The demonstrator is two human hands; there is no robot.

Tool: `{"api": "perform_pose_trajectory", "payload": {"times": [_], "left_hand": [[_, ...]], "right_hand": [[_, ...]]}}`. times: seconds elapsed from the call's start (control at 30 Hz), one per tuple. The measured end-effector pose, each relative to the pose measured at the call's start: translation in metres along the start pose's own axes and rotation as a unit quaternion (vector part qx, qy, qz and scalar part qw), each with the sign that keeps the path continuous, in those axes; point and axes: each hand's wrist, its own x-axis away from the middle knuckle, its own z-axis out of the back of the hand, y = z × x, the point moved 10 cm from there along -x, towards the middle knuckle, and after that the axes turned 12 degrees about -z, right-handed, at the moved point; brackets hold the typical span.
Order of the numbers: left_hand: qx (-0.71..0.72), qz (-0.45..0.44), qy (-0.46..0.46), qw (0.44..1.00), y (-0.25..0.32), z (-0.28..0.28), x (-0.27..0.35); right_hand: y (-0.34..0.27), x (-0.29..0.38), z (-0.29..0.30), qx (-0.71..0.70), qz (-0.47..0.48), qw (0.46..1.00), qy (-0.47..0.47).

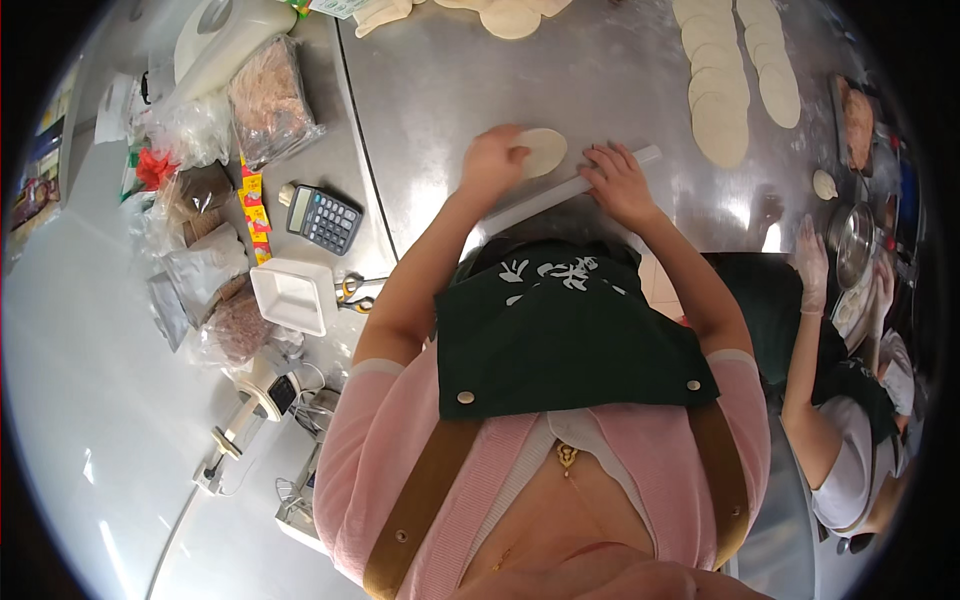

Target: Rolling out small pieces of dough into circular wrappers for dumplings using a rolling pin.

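A thin, flat oval of rolled dough [545, 152] lies on the stainless steel table in front of me. Its left edge is pinched by my left hand [491, 163], with the thumb on top of the dough. A white rolling pin [536, 204] lies slantwise between the dough and my body. Over the pin's right part is my right hand [619, 184], its palm on the pin and its fingers reaching past it toward the dough. The pin's right end sticks out beyond that hand.
Overlapping dough wrappers [720, 112] lie in two rows at the right; more dough [510, 19] sits at the far edge. Leftward are a calculator [324, 219], a white plastic tray [291, 298], scissors [355, 294] and bagged food [271, 105]. A co-worker's gloved hand [811, 262] is near a metal bowl [853, 244].
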Motion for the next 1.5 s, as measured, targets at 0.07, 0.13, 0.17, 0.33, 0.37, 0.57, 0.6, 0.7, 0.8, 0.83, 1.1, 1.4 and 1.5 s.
{"api": "perform_pose_trajectory", "payload": {"times": [0.07,0.13,0.17,0.33,0.37,0.57,0.6,0.7,0.8,0.83,1.1,1.4,1.5], "left_hand": [[0.037,0.046,0.030,0.998,-0.027,0.004,0.013],[-0.006,0.117,-0.033,0.993,-0.055,-0.007,0.021],[-0.007,0.119,-0.030,0.992,-0.062,-0.009,0.021],[0.036,0.130,-0.066,0.989,-0.066,-0.018,0.023],[0.036,0.132,-0.065,0.989,-0.068,-0.019,0.024],[0.068,0.120,-0.038,0.990,-0.066,-0.019,0.026],[0.086,0.127,-0.024,0.988,-0.067,-0.017,0.025],[0.163,0.141,0.011,0.976,-0.074,-0.021,0.027],[0.278,0.147,0.059,0.948,-0.082,-0.028,0.025],[0.333,0.143,0.086,0.928,-0.085,-0.027,0.024],[0.250,0.114,-0.043,0.961,-0.071,-0.030,-0.003],[-0.088,-0.034,-0.065,0.993,0.007,-0.008,0.006],[-0.040,-0.048,-0.038,0.997,0.013,0.002,0.014]], "right_hand": [[-0.003,-0.003,0.007,-0.021,0.004,1.000,-0.003],[-0.007,-0.009,0.013,-0.038,0.009,0.999,0.002],[-0.010,-0.015,0.014,-0.038,0.014,0.999,0.002],[-0.017,-0.042,0.006,-0.033,0.034,0.999,-0.012],[-0.019,-0.045,0.004,-0.033,0.036,0.999,-0.013],[-0.012,-0.077,-0.002,-0.002,-0.082,0.991,0.102],[-0.005,-0.081,-0.002,0.010,-0.128,0.984,0.119],[0.001,-0.090,-0.007,0.039,-0.196,0.973,0.119],[0.006,-0.082,-0.012,0.051,-0.216,0.969,0.106],[0.005,-0.079,-0.013,0.049,-0.216,0.969,0.111],[0.003,-0.091,-0.003,0.045,-0.228,0.962,0.146],[-0.002,0.014,0.001,-0.020,-0.066,0.997,0.038],[-0.003,0.025,0.000,-0.037,-0.035,0.999,-0.004]]}}
